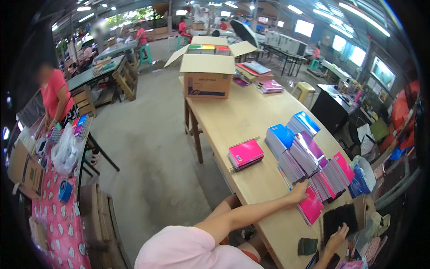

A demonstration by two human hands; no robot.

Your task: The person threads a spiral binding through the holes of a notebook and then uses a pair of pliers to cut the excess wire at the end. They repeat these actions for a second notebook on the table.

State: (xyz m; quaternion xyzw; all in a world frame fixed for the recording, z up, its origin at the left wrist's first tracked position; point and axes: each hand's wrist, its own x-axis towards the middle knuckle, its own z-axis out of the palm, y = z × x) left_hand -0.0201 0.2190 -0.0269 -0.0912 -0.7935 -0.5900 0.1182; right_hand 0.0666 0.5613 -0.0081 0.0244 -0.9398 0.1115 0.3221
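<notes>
My left hand (pixel 300 192) reaches across the table to the stacked spiral notebooks, its fingers closed by a dark bit between purple and pink stacks; what they grip is hard to make out. Just below lies a pink notebook stack (pixel 311 206). Purple notebooks (pixel 307 147) stand beyond, with blue notebooks (pixel 281 137) at the far end. Near the front edge, my right hand (pixel 339 236) rests with fingers apart beside a black spiral-edged pad or stack (pixel 339 220), in front of a cardboard piece. Nothing shows in its fingers.
A separate pink notebook stack (pixel 246 153) sits left on the wooden table (pixel 224 119). An open carton (pixel 207 83) holds colored notebooks at the far end. A dark green block (pixel 307 246) and a blue pen lie near me. A person (pixel 57 94) works at the left table.
</notes>
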